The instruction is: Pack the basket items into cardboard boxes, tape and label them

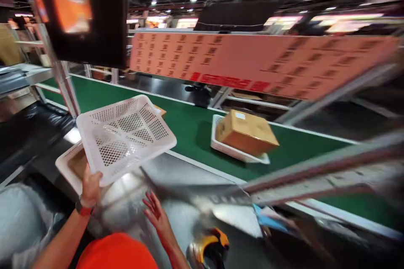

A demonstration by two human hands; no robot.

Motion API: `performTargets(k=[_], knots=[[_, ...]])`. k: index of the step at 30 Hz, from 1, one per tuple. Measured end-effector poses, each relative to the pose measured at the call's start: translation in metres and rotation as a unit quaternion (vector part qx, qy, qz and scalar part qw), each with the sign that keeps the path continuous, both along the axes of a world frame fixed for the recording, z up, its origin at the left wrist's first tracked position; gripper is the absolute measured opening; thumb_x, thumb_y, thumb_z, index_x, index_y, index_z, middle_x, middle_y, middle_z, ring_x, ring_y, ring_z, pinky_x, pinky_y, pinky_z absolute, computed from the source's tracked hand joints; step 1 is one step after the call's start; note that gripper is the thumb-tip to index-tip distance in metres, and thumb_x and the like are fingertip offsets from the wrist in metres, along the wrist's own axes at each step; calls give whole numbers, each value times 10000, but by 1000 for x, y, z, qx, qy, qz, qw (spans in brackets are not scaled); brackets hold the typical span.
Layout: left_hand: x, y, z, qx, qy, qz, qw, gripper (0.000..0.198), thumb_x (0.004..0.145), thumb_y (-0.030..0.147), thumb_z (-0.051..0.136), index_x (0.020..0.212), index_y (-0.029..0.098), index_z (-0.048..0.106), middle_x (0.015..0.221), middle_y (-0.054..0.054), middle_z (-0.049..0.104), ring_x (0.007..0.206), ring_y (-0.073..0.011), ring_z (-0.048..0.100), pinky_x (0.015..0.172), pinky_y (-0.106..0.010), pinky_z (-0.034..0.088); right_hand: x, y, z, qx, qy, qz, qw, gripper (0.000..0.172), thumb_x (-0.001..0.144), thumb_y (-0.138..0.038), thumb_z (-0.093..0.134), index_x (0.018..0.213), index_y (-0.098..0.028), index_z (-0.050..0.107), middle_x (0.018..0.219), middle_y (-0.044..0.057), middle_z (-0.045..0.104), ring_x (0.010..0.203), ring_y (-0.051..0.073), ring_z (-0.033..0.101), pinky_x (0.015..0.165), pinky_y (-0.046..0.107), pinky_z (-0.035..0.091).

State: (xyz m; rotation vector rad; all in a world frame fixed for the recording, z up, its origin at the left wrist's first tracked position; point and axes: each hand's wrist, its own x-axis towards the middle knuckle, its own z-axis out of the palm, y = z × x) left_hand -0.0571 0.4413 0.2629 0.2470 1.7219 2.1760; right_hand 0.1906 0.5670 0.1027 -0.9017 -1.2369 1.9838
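My left hand [91, 187] is closed on the near left corner of a white perforated plastic basket [134, 124], which is tilted, with a clear plastic bag or film apparently inside. Under that basket is a second white basket [67, 164] with something brown in it. To the right, my right hand [157, 212] is raised over the metal table [132, 201], its fingers spread and holding nothing. A yellow and black tape dispenser [210, 246], blurred, lies to the right of that hand.
Beyond the table runs a green conveyor belt [189, 128]. On it a cardboard box [248, 130] leans in a white basket [229, 152]. A metal post [315, 176] crosses at right. Above hang a pink code-printed board [243, 61] and a monitor [85, 21].
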Motion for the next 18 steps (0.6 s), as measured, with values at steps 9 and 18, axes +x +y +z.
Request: performTargets(k=[9,18], knots=[[74,20,-90,-117,220,-612,750,1002,944,468,606,1824,207,204,1839,-143,375,1750,-357,261,1431,-551,285,28,-108,15,-186,57,-391,899,393,642,-490,894,909,-223,786,1075,123,843,1251,451,753,1115,592,617],[110,19,-87,-61,265,-868,415,721,1001,624,678,1630,276,624,1683,-149,607,1566,-367,582,1366,-576,416,66,-284,-11,-250,111,-686,674,387,527,-406,812,873,-253,733,1012,100,844,1158,421,777,1098,551,608]])
